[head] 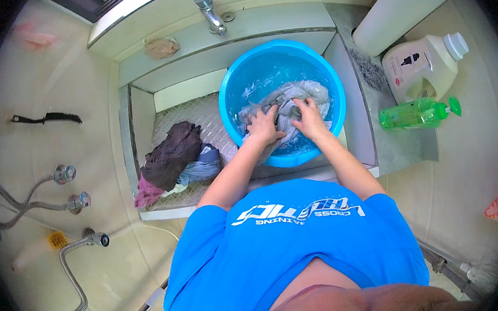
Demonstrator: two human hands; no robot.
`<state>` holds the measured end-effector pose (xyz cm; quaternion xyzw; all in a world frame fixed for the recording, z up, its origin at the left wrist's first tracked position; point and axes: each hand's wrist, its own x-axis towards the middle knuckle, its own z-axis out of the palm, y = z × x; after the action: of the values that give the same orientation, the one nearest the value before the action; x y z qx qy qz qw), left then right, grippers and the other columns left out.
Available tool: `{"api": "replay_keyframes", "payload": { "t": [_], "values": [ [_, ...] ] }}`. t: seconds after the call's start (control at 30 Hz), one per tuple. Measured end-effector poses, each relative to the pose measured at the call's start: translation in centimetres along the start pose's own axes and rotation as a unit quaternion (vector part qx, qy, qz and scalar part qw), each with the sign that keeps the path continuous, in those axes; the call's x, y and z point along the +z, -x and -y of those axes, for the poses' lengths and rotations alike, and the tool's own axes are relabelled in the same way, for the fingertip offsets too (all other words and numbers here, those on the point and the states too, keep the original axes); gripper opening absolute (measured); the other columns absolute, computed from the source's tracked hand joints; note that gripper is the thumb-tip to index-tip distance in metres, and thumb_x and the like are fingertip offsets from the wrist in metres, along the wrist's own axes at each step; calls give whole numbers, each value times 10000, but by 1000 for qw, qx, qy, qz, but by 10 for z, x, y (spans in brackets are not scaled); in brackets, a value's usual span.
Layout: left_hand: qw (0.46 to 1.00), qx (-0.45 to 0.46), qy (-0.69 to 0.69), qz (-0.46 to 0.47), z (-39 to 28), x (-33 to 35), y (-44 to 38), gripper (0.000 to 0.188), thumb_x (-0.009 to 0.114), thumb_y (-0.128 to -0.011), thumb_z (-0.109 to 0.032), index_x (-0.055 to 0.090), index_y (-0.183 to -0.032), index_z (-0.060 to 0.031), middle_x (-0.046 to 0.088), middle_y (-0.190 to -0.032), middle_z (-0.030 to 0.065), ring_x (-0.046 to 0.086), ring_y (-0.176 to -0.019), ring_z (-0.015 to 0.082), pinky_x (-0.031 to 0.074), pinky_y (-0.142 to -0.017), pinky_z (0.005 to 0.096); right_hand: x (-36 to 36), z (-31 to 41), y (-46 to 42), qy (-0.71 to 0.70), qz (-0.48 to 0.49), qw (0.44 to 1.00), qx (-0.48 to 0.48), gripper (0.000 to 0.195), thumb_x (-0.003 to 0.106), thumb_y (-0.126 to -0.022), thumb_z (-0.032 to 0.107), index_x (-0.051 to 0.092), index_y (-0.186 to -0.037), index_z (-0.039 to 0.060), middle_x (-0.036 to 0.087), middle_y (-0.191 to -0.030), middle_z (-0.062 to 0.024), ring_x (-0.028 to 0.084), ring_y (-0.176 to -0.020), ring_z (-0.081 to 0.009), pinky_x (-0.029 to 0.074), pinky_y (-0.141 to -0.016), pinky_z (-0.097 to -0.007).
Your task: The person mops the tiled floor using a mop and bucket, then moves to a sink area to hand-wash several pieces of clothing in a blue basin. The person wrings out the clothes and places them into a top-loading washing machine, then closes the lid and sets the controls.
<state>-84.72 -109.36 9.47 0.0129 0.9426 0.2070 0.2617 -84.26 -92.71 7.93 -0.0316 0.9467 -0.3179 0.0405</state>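
Note:
A blue plastic basin (337,100) holds water with some white suds and a wet grey cloth item (314,90). My left hand (265,125) lies on the left part of the cloth, fingers spread and partly bent. On the cloth's right part rests my right hand (309,118), its fingers curved down into the folds. Whether either hand pinches the fabric is hard to tell. Left of the basin, a heap of wet clothes lies on the sink floor: a dark brown garment (174,150), a blue one (201,166) and a purple-pink one (147,192).
The tiled sink (360,120) has a chrome faucet (214,15) behind it. A crumpled beige cloth (161,48) lies on the back ledge. On the right ledge are a large detergent bottle (417,70) and a green pump bottle (412,114). A black brush (46,118) hangs left.

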Motion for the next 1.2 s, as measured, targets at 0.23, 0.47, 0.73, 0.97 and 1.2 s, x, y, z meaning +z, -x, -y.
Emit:
{"api": "replay_keyframes", "payload": {
  "t": [0.23, 0.47, 0.73, 0.97, 1.2],
  "values": [
    [986, 8, -166, 22, 3, 26, -67, 745, 656, -719, -313, 311, -1375, -241, 302, -1358, 245, 261, -1252, 493, 242, -1001, 596, 35, -17, -50, 67, 194, 977, 60, 606, 668, -720, 140, 443, -1282, 138, 412, -1277, -261, 425, -1172, -392, 393, -962, -432],
    [996, 62, -62, 1, 32, 8, -90, 472, 588, -778, -390, 571, -1173, -132, 511, -1209, 213, 478, -1127, 383, 397, -913, 485, 44, -92, -94, 113, 130, 985, -32, 280, 578, -804, 279, 642, -960, 57, 627, -986, -184, 590, -908, -351, 460, -784, -427],
    [904, 163, 333, -215, 43, -97, -35, 194, 647, -783, -191, 564, -844, -26, 585, -740, 43, 530, -674, 138, 431, -615, 291, -96, -38, -88, -200, -62, 977, -42, 294, 659, -772, 320, 660, -836, 32, 655, -768, -99, 614, -723, -192, 471, -668, -321],
    [799, 258, 419, -345, 22, -214, 45, 83, 634, -826, -115, 561, -827, -77, 558, -720, -38, 475, -636, 29, 377, -574, 192, -232, 28, -76, -313, -154, 928, -129, 297, 720, -745, 293, 664, -892, 41, 634, -822, -6, 572, -769, -122, 451, -698, -270],
    [652, 397, 476, -437, -12, -287, 100, 161, 651, -827, -118, 566, -944, -46, 545, -802, -25, 480, -728, 43, 364, -659, 174, -326, 52, -71, -479, -218, 828, -192, 263, 638, -819, 90, 625, -1072, 20, 650, -968, -47, 590, -868, -111, 453, -801, -239]
  ]
}}
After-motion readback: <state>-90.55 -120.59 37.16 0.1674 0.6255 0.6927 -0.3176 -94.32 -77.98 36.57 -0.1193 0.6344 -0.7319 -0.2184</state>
